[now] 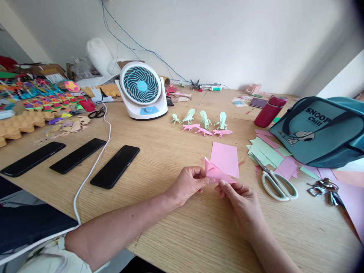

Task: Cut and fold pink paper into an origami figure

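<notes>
Folded pink paper is held low over the near part of the wooden table, between both hands and just in front of a flat pink sheet, whose near left corner is hidden by it. Its left side is pinched between the thumb and fingers of the left hand; its lower edge, toward the right point, is gripped by the thumb and fingertips of the right hand. At the left a flap is seen standing up, and whether the crease beneath the thumbs is pressed flat cannot be told.

A skewed fold could be caused if the layers were let slip between the thumbs, since only a narrow strip of edge seems to be gripped. The raised flap might be sprung open or bent askew if the left grip were loosened. A tear or a doubled crease might be caused by uneven pulling, as the paper appears thin. The flat sheet could be nudged if the knuckles were brushed against it. Scissors, lying to the right, might be knocked by a wide sweep of the right hand. Light pink paper figures could be toppled by air from the fan; whether it is running cannot be told
</notes>
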